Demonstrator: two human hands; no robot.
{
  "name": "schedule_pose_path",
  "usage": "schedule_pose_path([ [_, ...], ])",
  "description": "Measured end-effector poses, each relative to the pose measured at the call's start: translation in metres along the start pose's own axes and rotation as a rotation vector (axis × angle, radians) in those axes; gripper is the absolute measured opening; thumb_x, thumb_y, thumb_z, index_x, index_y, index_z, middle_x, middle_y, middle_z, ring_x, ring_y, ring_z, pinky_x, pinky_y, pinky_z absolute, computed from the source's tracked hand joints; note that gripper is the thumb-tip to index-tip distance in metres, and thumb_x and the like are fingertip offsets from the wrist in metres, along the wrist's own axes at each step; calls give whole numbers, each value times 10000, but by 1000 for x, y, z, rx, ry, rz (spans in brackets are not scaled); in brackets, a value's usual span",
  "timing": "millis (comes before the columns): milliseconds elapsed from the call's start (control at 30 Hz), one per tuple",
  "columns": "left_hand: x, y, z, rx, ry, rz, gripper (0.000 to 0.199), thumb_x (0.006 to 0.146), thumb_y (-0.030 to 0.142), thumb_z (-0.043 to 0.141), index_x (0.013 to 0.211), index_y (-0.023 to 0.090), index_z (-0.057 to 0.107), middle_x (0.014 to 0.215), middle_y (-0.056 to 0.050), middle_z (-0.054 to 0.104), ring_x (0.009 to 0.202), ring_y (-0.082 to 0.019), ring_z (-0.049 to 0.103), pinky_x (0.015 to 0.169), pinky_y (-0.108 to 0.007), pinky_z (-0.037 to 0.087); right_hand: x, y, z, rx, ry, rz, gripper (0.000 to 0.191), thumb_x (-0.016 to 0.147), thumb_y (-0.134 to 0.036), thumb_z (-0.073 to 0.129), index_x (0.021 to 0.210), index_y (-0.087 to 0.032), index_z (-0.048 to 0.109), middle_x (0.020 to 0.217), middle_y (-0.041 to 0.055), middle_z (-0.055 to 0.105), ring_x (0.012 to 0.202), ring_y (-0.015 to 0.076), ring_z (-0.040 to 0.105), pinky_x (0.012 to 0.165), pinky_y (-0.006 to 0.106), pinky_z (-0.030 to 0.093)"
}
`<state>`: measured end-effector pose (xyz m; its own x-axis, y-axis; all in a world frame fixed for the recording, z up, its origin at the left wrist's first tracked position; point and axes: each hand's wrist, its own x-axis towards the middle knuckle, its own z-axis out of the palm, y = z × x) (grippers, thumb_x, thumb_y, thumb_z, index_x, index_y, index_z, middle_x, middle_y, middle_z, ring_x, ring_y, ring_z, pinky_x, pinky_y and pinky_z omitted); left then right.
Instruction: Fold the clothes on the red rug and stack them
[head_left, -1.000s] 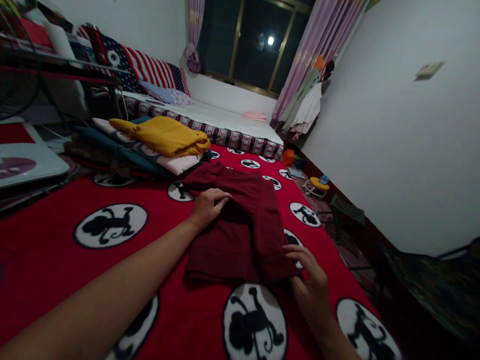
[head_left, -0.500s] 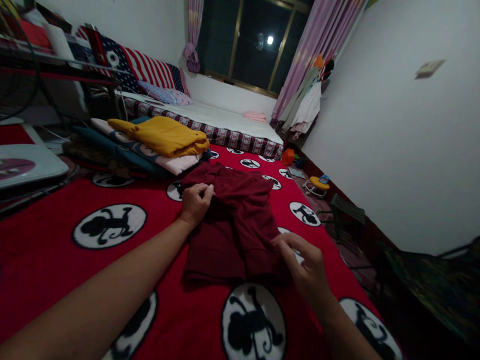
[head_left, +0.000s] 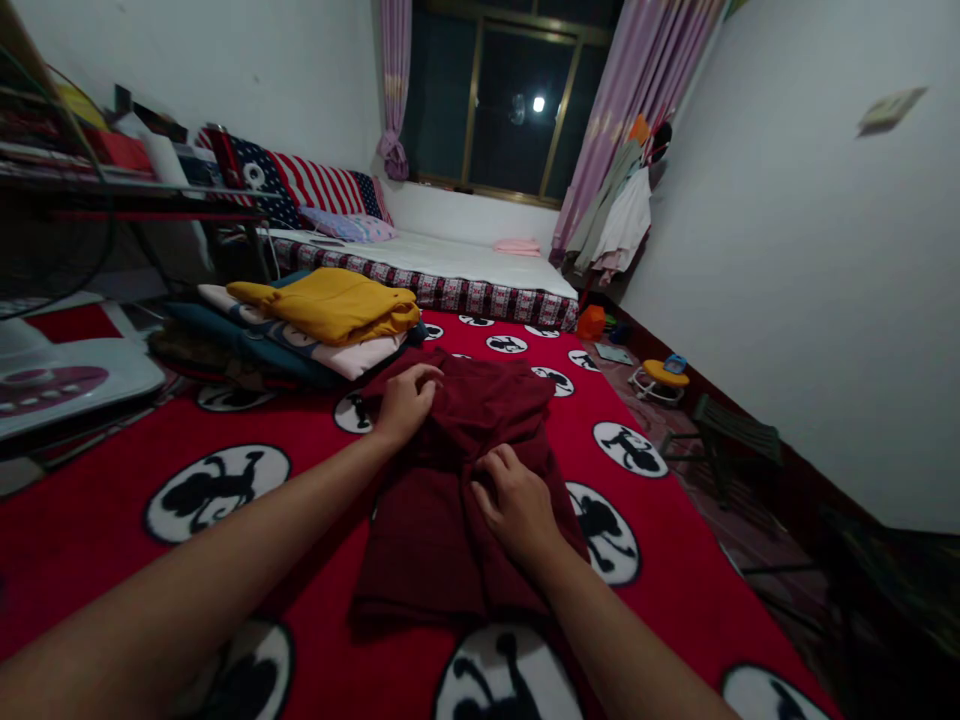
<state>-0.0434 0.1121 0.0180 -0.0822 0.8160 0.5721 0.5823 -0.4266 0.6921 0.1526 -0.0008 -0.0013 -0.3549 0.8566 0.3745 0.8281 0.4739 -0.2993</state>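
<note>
Maroon shorts lie spread on the red blanket, their two leg ends toward me and the waist away. My left hand rests on the upper left part of the shorts, fingers loosely bent and apart. Over the middle, where the legs meet, my right hand touches the cloth with curved fingers and the thumb a little apart. Creases run through the fabric between both hands.
A pile of folded clothes, topped by a yellow garment, sits at the back left. Behind is a bed. At left stands a cluttered table; at right, a yellow stool and a dark folding stool.
My right hand has moved from the shorts' right edge inward to their middle. The fingers of my left hand have loosened from a pinch. The view has tilted slightly up.
</note>
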Motion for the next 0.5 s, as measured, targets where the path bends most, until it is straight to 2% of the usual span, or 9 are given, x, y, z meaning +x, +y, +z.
schedule_pose_path([
  [133,51,14,42,124,-232,98,371,798,104,447,1104,144,652,1053,-85,707,971,-184,647,916,-288,469,2,3,-2,53,-1,16,100,867,-228,549,961,-221,580,1001,22,578,822,150,596,681,246,404],
  [200,69,18,67,136,-339,130,359,815,152,486,1133,151,653,1104,-92,697,1011,-198,637,927,-296,461,2,5,-2,100,-1,6,106,867,-210,543,963,-222,583,999,21,578,839,146,595,701,241,413],
  [300,83,18,94,128,-475,173,307,813,281,572,1081,186,688,1054,-69,720,967,-206,651,863,-278,475,0,7,-3,158,0,-3,115,865,-189,538,963,-222,589,1002,22,577,856,145,593,724,241,425],
  [400,87,15,102,121,-564,206,273,759,377,644,947,198,728,893,-40,742,815,-190,661,726,-246,474,-1,9,-3,184,-3,-5,135,848,-174,554,966,-223,600,1012,24,579,851,145,593,717,242,430],
  [500,88,14,93,125,-564,230,259,730,421,662,788,175,722,738,-29,714,684,-168,619,634,-241,433,-1,10,-2,208,9,-8,142,841,-164,560,959,-226,609,1007,23,582,845,142,592,705,239,431],
])
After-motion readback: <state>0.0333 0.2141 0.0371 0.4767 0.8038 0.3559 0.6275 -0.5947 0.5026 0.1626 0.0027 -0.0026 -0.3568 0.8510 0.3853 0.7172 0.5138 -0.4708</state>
